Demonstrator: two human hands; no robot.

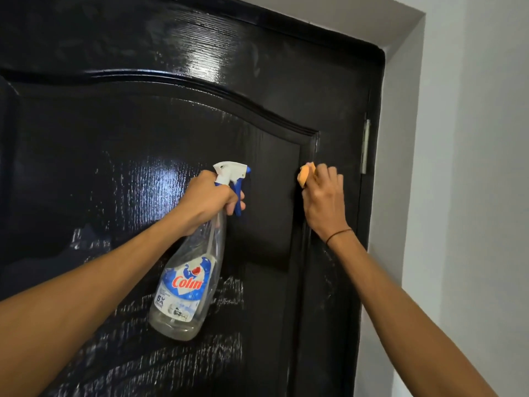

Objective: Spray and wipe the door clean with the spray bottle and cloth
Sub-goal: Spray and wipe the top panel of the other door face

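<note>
A glossy black panelled door (120, 133) fills most of the view. My left hand (207, 200) grips the neck of a clear spray bottle (189, 282) with a blue and white label. Its white and blue trigger head (230, 170) points right, with fingers curled at the blue trigger. My right hand (323, 196) presses an orange cloth (306, 174) against the door, on the stile just right of the raised panel's edge. Most of the cloth is hidden under the fingers. Pale streaks show on the lower part of the door.
A metal hinge (365, 146) sits on the door's right edge, close to my right hand. The black frame (375, 179) meets a pale grey wall (463, 167) on the right. A thin dark band circles my right wrist.
</note>
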